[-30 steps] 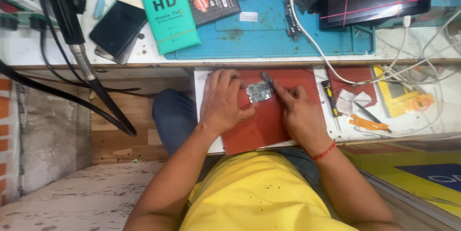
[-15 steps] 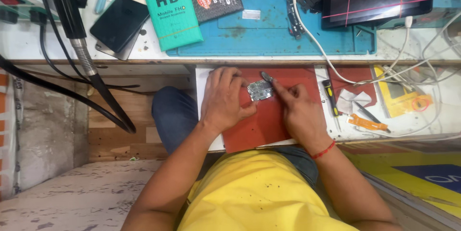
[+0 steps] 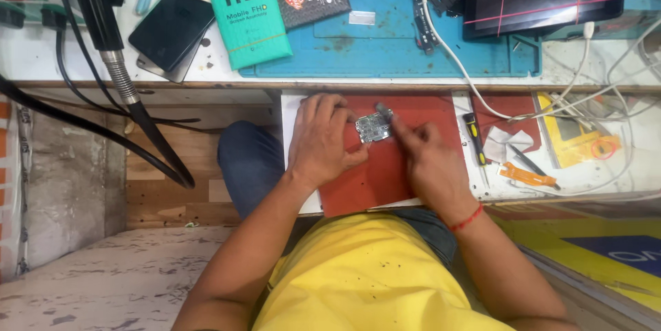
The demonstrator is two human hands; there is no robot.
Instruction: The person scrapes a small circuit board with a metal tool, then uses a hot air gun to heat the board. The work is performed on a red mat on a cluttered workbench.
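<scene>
While small circuit board (image 3: pixel 372 127) lies on red mat (image 3: pixel 385 173), middle of frame, left hand (image 3: pixel 322 142) pins its left edge, fingers curled. Right hand (image 3: pixel 427 166) pinches thin tool, tip touching board's upper right corner. Both hands equally close.

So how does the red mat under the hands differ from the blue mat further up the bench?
The red mat is smaller and sits on the lower pull-out shelf; the blue mat is wider and lies on the upper benchtop. The red mat carries only a small circuit board, steadied by the left hand while the right hand works a tool on it; the blue mat is crowded with packages and parts. Both are flat, rectangular work mats.
</scene>
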